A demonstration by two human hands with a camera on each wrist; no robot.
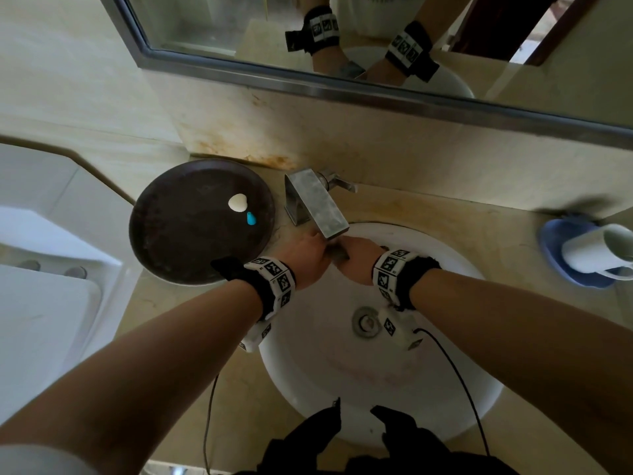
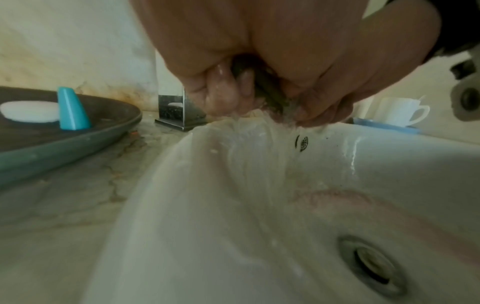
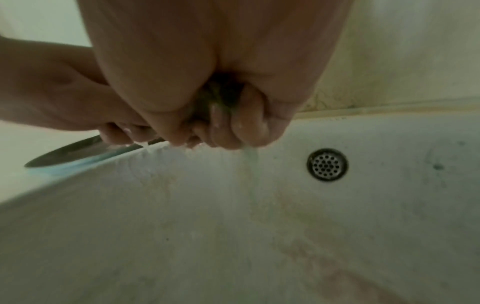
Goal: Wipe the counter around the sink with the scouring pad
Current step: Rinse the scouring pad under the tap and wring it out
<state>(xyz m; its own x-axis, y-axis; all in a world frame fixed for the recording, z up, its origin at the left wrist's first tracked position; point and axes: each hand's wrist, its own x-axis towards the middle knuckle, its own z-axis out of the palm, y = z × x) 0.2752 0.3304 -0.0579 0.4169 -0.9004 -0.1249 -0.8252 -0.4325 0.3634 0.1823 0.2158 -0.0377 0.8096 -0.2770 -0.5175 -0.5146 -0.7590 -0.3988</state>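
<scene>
Both hands are together under the steel faucet point(image 1: 315, 204) over the white sink point(image 1: 445, 406). My left hand point(image 1: 308, 257) and right hand point(image 1: 356, 257) both grip the dark green scouring pad point(image 1: 337, 252), which is bunched between them. In the left wrist view the scouring pad point(image 2: 267, 90) shows as a dark strip between curled wet fingers point(image 2: 221, 96), and water streams down into the sink point(image 2: 389, 164). In the right wrist view the scouring pad point(image 3: 218, 92) is squeezed in the fist, and a thin stream falls from the fingers point(image 3: 246, 127). Beige stained counter point(image 1: 428, 207) surrounds the sink.
A dark round tray point(image 1: 164, 248) with a white soap point(image 1: 237, 202) and a small blue piece point(image 1: 251, 218) sits left of the faucet. A white cup point(image 1: 596, 252) lies on a blue dish point(image 1: 551, 255) at the right. A mirror point(image 1: 342, 36) hangs above. Cables trail over the sink's front rim.
</scene>
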